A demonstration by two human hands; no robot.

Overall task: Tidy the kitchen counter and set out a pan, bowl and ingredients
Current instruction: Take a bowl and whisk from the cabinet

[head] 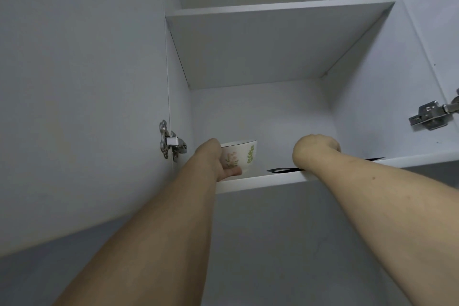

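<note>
The step in hand seems to be fetching the bowl from the wall cabinet. The left hand (223,161) grips the floral bowl (244,156), its thumb pressed on the near side, at the front of the lower shelf (260,181). The right hand (316,148) reaches over the shelf edge just above a flat black item (280,169); its fingers are hidden, so I cannot tell if they hold something. Next, the bowl probably must be lifted clear of the edge and brought down carefully, kept level.
</note>
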